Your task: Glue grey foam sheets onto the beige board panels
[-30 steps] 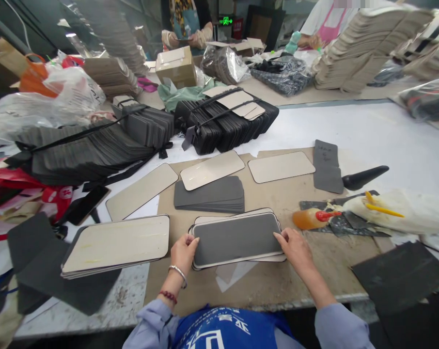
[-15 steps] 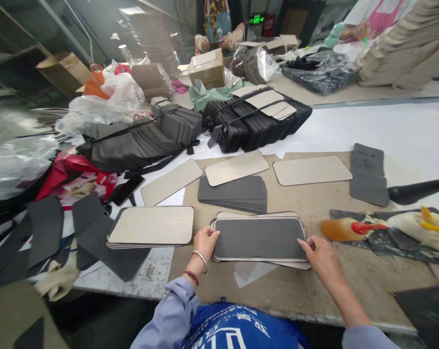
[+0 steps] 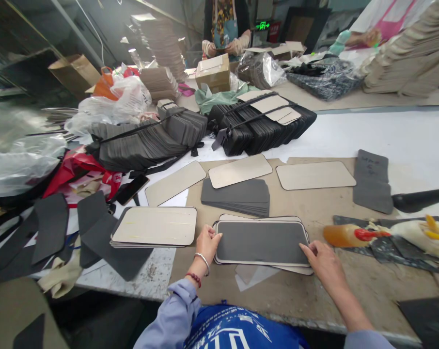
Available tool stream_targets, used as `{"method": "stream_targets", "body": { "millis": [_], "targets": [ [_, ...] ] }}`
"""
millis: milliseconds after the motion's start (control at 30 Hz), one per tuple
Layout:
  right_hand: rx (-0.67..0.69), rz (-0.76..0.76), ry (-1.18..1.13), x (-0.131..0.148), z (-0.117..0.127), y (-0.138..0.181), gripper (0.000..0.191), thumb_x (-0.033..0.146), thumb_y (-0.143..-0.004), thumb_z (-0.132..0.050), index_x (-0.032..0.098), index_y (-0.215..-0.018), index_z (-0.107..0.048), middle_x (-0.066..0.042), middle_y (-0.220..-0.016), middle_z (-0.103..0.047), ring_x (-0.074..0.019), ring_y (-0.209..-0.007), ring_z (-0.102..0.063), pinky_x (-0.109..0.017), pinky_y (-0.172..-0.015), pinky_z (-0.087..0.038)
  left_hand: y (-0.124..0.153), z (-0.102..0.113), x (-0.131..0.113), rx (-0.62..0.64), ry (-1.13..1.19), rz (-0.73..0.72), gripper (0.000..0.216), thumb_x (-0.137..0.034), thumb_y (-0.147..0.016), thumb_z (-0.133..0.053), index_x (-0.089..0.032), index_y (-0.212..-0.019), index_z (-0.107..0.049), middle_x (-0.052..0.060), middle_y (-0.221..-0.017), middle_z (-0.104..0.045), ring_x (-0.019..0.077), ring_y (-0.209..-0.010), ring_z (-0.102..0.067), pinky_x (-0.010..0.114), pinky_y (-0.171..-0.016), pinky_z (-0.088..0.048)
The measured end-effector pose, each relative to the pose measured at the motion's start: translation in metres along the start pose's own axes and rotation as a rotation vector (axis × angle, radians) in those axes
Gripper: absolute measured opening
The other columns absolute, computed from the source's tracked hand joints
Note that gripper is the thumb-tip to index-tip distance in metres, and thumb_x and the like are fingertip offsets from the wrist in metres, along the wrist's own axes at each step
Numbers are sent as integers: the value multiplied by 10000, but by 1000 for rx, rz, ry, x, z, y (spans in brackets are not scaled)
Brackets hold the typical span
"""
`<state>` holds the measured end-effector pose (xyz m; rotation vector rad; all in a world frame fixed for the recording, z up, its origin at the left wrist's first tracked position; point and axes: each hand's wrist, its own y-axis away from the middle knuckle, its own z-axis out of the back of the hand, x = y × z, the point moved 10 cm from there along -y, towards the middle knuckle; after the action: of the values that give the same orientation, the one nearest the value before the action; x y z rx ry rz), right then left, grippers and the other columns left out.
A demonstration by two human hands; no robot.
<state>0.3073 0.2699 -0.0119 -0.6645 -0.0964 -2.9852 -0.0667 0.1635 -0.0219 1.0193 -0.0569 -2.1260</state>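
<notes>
A dark grey rectangular pad [image 3: 261, 241] lies on top of a small pile of beige boards [image 3: 259, 218] on a brown work mat [image 3: 314, 203]. My left hand [image 3: 207, 243] pinches the pad's left end, fingers curled on its edge. At the right end, my right hand [image 3: 323, 264] presses its fingertips on the near corner. Behind the pile sits a stack of grey pads [image 3: 236, 196] with one beige board [image 3: 240, 170] resting on it.
A stack of beige-topped boards [image 3: 154, 226] lies to the left. Loose boards [image 3: 316, 175], strapped black bundles [image 3: 263, 123], grey scraps [image 3: 52, 225], plastic bags and a glue bottle [image 3: 345, 235] surround the mat. Other people work at the far side.
The view has swung left and slightly closer. Both hands stay at the ends of the grey pad, which sits more squarely on the pile.
</notes>
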Motion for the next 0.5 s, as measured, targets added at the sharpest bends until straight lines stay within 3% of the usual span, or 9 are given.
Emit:
{"method": "stream_targets", "body": {
  "millis": [133, 200, 300, 400, 500],
  "targets": [
    [-19, 13, 14, 4, 1, 3, 378, 543, -801, -309, 235, -589, -362, -19, -601, -439, -175, -573, -426, -307, -577, -325, 7, 2, -10, -11, -111, -109, 136, -252, -713, -584, -200, -729, -460, -52, -548, -457, 156, -550, -482, 278, -589, -396],
    [-30, 1, 22, 3, 1, 3, 360, 519, -812, -314, 233, -599, -357, -18, -616, -446, -171, -584, -429, -299, -579, -324, 14, 4, -29, -104, -262, -310, 93, -258, -765, -533, -175, -801, -510, 26, -691, -544, 201, -685, -529, 329, -669, -426],
    [-44, -11, 23, 2, 2, 4, 338, 491, -822, -328, 232, -605, -346, -15, -621, -444, -168, -594, -427, -293, -581, -323, 36, -8, -60, -224, -428, -654, 201, -271, -837, -456, -135, -939, -564, 132, -945, -595, 252, -900, -541, 396, -806, -429],
    [-46, -22, 14, 3, 2, 5, 320, 465, -827, -343, 231, -609, -340, -13, -629, -443, -163, -593, -422, -291, -582, -323, 52, -38, -77, -162, -498, -846, 325, -291, -851, -457, -135, -1124, -539, 168, -1214, -517, 288, -1150, -445, 445, -949, -369],
    [-35, -33, 2, 3, 2, 6, 303, 443, -826, -364, 230, -611, -345, -12, -637, -443, -162, -603, -429, -286, -583, -324, 53, -64, -79, -54, -597, -868, 458, -344, -838, -481, -176, -1264, -453, 164, -1401, -330, 333, -1309, -238, 514, -1028, -265]
  ]
}}
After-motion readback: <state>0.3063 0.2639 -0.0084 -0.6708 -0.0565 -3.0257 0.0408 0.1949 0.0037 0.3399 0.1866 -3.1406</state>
